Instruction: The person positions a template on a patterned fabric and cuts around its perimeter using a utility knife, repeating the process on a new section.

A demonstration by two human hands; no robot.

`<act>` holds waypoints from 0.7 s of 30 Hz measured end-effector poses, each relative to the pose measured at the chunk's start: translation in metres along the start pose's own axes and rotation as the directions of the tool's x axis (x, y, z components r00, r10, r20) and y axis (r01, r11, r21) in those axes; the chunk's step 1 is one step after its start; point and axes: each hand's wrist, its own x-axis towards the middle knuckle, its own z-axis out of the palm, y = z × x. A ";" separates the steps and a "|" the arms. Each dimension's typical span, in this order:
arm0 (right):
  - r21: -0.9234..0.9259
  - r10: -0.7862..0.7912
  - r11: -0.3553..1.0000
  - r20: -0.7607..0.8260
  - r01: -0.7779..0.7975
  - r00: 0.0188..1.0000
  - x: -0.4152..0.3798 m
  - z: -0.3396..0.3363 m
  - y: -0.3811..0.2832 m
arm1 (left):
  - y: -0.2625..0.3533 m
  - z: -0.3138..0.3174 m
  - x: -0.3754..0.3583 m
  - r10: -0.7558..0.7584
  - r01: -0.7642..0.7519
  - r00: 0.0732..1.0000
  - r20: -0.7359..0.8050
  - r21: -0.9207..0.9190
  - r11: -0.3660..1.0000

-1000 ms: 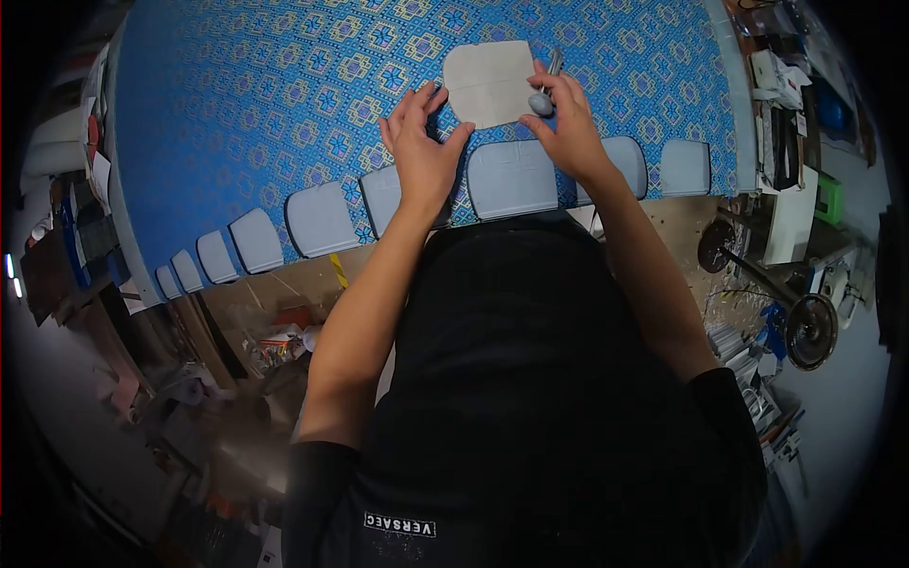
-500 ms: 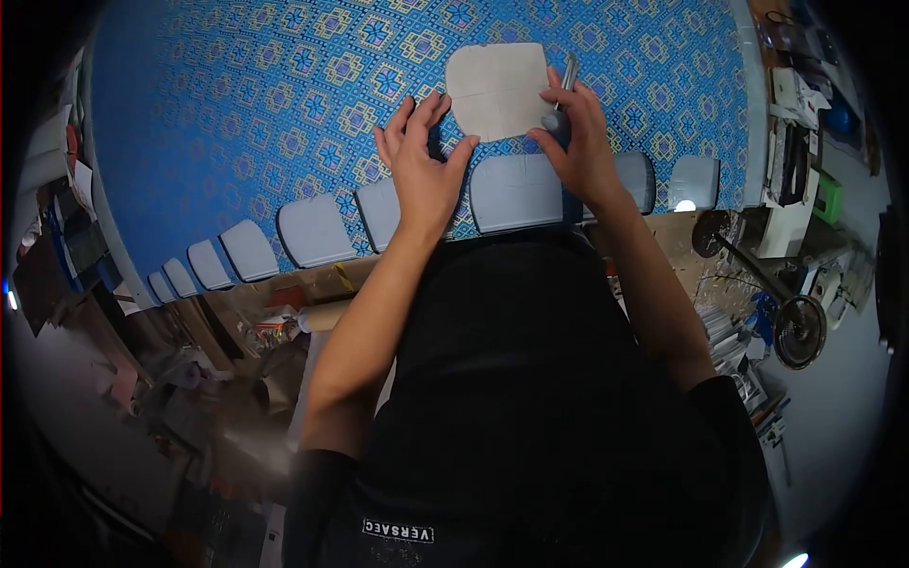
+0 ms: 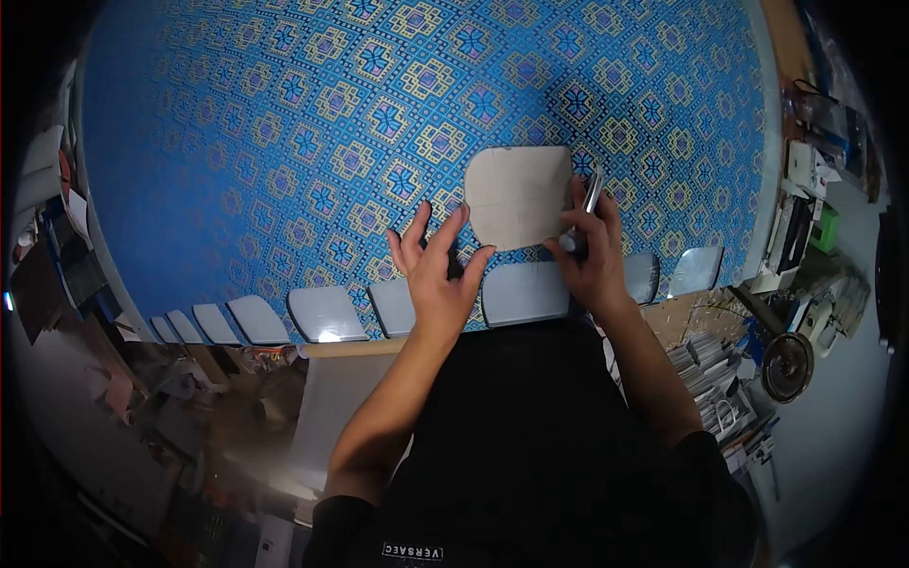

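Note:
A pale beige template piece [image 3: 518, 204] with rounded left corners lies on blue patterned fabric [image 3: 530, 76]. My left hand [image 3: 438, 275] is at its lower left, fingers spread, with thumb tip and a fingertip right at the edge. At the opposite side my right hand [image 3: 595, 256] has its fingers curled around a slim silver pen-like tool [image 3: 594, 189] with a thick grey end, while thumb and fingertips meet the template's right edge. Just below, a grey-blue panel [image 3: 525, 293] lies on the fabric, partly covered by my right hand.
Several more grey-blue panels [image 3: 327, 314] of differing sizes line the near table edge. One panel [image 3: 696, 272] lies at the right corner. Beyond the right edge stand a round metal stool-like piece [image 3: 788, 367] and assorted clutter. A pale roll [image 3: 355, 348] sits below the table edge.
The camera view has tilted, so table, template and hands appear lower in the picture. Both hands keep almost the same place at the template, the silver tool still in the right.

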 end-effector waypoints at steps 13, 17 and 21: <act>-0.023 0.034 0.999 0.022 -0.033 0.999 -0.002 0.002 0.000 | -0.001 0.001 -0.002 0.019 -0.020 1.000 0.012 0.025 0.999; -0.008 0.014 1.000 -0.005 -0.014 1.000 -0.002 0.003 0.001 | -0.001 0.001 -0.001 0.023 -0.024 0.999 0.029 0.031 0.999; -0.029 0.016 0.999 0.006 -0.016 1.000 -0.002 0.003 0.002 | -0.001 0.001 -0.001 0.025 -0.026 0.999 0.037 0.038 0.999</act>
